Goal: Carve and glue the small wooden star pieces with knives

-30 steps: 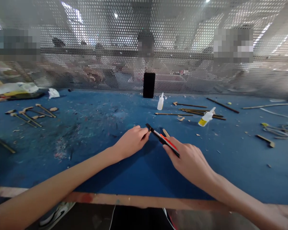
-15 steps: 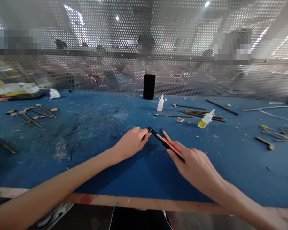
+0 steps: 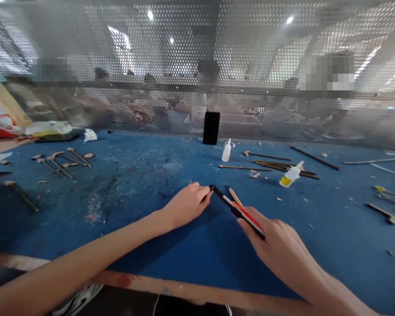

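At the middle of the blue table, my left hand (image 3: 188, 205) is closed, thumb and fingers pinching a small wooden piece (image 3: 211, 192); most of it is hidden by the fingers. My right hand (image 3: 276, 241) is wrapped round a black and red utility knife (image 3: 238, 212). The knife slants up and to the left, its dark tip touching or very near the piece at my left fingertips. Just beyond the knife, a light pointed wooden stick (image 3: 236, 197) lies with its lower end hidden behind the knife and my right hand.
Two glue bottles (image 3: 226, 150) (image 3: 292, 174) stand or lean beyond my hands, near thin dark sticks (image 3: 276, 166). A black phone (image 3: 211, 128) leans on the perforated metal screen (image 3: 171, 101). Small hammer-shaped wooden pieces (image 3: 61, 166) lie at left, another (image 3: 383, 214) at right. Shavings are scattered about.
The view has shifted, so everything sits slightly lower and further right. Both hands keep their hold, with the knife still at the left fingertips.
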### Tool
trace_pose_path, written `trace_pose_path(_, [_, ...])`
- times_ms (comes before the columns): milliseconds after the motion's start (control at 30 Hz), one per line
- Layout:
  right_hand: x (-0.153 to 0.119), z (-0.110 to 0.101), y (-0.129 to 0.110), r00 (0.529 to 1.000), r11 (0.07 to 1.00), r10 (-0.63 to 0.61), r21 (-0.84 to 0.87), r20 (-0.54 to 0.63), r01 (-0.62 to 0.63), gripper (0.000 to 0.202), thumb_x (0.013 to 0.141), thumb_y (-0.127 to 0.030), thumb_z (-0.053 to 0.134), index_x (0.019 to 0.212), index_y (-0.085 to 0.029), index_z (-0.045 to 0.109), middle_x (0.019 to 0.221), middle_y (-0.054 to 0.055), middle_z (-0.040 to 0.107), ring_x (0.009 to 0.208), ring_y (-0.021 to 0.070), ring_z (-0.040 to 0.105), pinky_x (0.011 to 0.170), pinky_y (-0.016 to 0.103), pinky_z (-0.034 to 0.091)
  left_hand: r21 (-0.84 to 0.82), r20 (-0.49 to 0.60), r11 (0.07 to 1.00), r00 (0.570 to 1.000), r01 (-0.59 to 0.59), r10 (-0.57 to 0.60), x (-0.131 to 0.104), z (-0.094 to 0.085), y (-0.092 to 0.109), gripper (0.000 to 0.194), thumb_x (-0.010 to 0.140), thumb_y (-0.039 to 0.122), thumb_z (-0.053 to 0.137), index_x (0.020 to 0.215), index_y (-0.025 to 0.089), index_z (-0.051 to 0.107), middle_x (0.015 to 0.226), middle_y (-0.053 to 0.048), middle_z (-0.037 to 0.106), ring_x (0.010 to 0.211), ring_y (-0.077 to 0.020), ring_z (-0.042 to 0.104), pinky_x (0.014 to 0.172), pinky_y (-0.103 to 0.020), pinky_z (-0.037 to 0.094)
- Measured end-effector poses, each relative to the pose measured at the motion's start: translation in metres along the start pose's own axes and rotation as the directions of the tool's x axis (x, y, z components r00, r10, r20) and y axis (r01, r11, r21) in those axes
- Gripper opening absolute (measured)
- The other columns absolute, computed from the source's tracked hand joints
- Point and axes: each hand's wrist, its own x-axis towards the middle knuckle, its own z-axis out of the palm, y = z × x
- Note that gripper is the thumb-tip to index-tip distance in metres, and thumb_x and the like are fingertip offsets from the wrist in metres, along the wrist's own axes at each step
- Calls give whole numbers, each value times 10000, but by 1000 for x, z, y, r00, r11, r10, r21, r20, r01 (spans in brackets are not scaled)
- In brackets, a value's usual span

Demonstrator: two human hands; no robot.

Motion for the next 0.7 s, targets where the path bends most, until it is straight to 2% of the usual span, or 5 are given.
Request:
trace_pose_path(133, [8, 1, -4, 1000, 1000, -21, -1, 0, 21, 406, 1055, -361, 427, 1428, -268, 559, 746, 15, 779, 664, 283, 763, 510, 296, 321, 9, -12, 1000, 1000, 0, 0, 0, 1, 0, 293, 1087, 253, 382, 875, 179, 572, 802, -53, 633, 820, -217, 579, 768, -336, 465])
trace_pose_path(333, [5, -4, -5, 1000, 1000, -7, -9, 24, 7, 390, 1056, -383, 431, 1400, -289, 589, 675, -5, 750, 596, 255, 741, 495, 281, 300, -10, -4, 1000, 1000, -1, 1, 0, 4, -1, 307, 1092, 278, 368, 880, 180, 568, 806, -58, 630, 835, -222, 586, 782, -340, 474])
trace_pose_path(500, [7, 1, -8, 999, 999, -36, -26, -7, 36, 483, 1056, -351, 410, 1518, -233, 485, 714, 26, 769, 621, 266, 749, 487, 280, 316, -5, -3, 1000, 1000, 19, -19, 0, 2, 1, 315, 1094, 281, 357, 895, 173, 577, 816, -66, 638, 832, -224, 594, 797, -349, 478])
trace_pose_path(700, [6, 5, -1, 996, 997, -60, -55, -66, 57, 408, 1045, -392, 427, 1391, -272, 606, 612, 7, 729, 533, 263, 726, 453, 278, 326, 0, 18, 1000, 999, 28, -28, 0, -1, 1, 329, 1090, 294, 384, 854, 181, 583, 792, -46, 625, 810, -199, 601, 787, -321, 479])
